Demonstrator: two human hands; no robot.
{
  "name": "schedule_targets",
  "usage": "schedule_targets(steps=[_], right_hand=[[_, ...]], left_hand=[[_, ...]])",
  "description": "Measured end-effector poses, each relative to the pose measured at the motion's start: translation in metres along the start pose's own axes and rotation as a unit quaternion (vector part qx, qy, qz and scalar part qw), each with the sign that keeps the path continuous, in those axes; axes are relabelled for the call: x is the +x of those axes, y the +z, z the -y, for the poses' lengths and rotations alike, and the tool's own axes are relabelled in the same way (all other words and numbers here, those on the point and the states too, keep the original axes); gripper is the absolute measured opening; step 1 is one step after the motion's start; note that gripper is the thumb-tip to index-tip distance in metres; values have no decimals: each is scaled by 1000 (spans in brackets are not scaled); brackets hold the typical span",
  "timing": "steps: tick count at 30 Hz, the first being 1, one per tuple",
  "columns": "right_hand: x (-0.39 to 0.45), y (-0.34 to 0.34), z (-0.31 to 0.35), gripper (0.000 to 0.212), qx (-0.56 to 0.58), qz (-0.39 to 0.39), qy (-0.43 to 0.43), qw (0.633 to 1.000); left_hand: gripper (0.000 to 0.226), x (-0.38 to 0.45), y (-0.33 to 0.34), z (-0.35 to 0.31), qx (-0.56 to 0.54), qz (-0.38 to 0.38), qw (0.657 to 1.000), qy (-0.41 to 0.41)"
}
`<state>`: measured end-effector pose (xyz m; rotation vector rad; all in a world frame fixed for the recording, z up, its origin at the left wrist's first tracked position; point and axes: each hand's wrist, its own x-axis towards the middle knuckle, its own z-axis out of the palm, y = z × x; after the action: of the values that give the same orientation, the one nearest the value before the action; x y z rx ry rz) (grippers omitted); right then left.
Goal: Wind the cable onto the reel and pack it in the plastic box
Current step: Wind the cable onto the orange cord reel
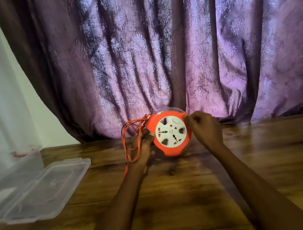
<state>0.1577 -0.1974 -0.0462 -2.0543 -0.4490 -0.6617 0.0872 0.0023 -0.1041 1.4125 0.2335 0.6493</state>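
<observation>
Hands hold an orange cable reel [170, 134] upright above a wooden tabletop [180, 191], its white socket face toward the camera. The left hand [144, 146] curls round the reel's left edge, grip closed on it, loose orange cable [130, 138] looping over the wrist. The right hand [204, 125] pinches the reel's upper right rim, fingers bent tight. A clear plastic box [8, 170] sits open at far left, lid [44, 190] lying beside it; both are blurred. The reel's back is hidden, and a purple curtain [154, 43] hangs behind.
</observation>
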Motion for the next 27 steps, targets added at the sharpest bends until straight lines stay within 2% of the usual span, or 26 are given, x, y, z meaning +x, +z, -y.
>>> schedule_targets(steps=[2,4,6,8,11,13,15,17,18,21,24,27], right_hand=[[6,-6,3,27,20,-59,-85,994],[13,-12,8,17,29,-65,-179,981],[21,-18,15,21,40,-11,-247,968],[25,-19,23,37,36,93,-275,956],[25,-11,41,51,43,288,-241,926],[28,-5,49,44,19,335,-242,911],[34,-1,52,23,-31,321,-264,909],[41,-1,51,3,-40,307,-262,914],[44,0,51,11,-38,300,-249,920],[54,3,48,18,-36,278,-176,944],[60,3,44,22,79,285,-66,953],[62,-3,33,24,156,269,8,950]], left_hand=[[9,-2,5,-20,-11,43,999,-19],[10,-5,3,-21,0,86,996,-28],[11,-6,2,-15,-10,121,991,-54],[13,-12,8,-18,-21,150,986,-73],[19,-17,14,-16,-19,190,978,-81],[19,-18,16,-17,-9,204,976,-79],[17,-21,17,-23,14,216,974,-72],[27,-20,15,-24,40,231,971,-57],[30,-20,14,-24,49,241,968,-50],[31,-20,13,-22,45,282,958,-43],[34,-20,14,-20,29,313,947,-59],[42,-22,14,-22,-12,335,939,-72]])
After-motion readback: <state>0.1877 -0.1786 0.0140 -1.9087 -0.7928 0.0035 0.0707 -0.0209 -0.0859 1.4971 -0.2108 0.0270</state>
